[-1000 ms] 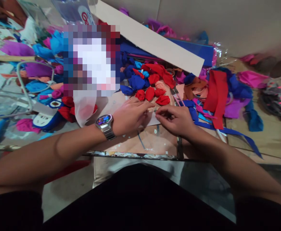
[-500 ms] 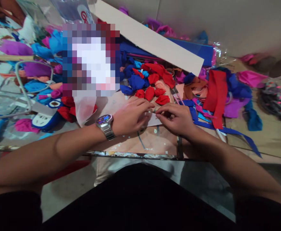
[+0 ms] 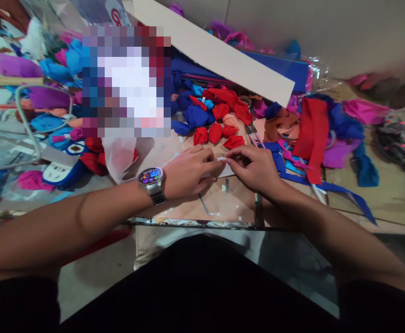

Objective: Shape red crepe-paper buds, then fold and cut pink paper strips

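My left hand, with a watch on its wrist, has its fingers bent and closed near the table's middle. My right hand pinches with thumb and forefinger just beside the left fingertips. A thin white strip shows where the two hands meet; the fingers cover most of it. Under the hands lies a flat white piece of paper, partly hidden. Right behind them sit several crumpled red pieces, among them a red bundle, along with a peach-coloured bundle.
A long white board leans across the back. Scissors lie behind my right hand. To the right are a red strip and a blue ribbon. A wire frame and a clear plastic bag stand left.
The fingertips of both hands have come closer together, and my right hand's pinch has shifted slightly up. The left wrist has turned a little, bringing the watch face more into view.
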Demonstrator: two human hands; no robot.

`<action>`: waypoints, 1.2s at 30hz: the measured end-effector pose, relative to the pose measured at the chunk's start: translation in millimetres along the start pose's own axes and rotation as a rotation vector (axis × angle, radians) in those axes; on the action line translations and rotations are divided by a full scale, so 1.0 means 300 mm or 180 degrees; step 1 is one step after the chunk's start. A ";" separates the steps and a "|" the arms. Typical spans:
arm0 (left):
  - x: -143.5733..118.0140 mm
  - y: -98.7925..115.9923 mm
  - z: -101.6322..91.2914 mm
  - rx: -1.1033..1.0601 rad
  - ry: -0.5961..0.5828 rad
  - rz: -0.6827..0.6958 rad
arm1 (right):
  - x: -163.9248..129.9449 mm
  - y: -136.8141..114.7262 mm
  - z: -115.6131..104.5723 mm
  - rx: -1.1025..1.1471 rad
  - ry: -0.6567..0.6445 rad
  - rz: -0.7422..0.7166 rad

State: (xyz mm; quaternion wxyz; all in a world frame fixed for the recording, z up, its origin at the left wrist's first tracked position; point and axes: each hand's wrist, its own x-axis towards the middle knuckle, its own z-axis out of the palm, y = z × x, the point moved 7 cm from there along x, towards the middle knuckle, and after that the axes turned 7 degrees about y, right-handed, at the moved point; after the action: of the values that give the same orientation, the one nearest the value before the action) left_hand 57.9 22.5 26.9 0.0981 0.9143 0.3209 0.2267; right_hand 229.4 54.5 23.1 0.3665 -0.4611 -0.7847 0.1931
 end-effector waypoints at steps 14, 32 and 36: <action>-0.002 -0.010 0.012 0.0008 -0.0261 -0.0205 | 0.007 -0.002 0.011 -0.0191 -0.0353 -0.0113; 0.002 0.032 0.012 -0.0040 -0.0300 0.0214 | 0.001 -0.002 0.014 -0.0364 -0.0367 -0.0120; 0.000 0.030 0.013 -0.0017 -0.0328 0.0204 | 0.002 -0.009 0.014 -0.0369 -0.0365 -0.0183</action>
State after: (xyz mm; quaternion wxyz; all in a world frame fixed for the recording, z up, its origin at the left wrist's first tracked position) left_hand 64.7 15.3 26.4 0.1096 0.9343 0.2853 0.1833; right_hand 224.5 53.8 22.2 0.2990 -0.4471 -0.8272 0.1628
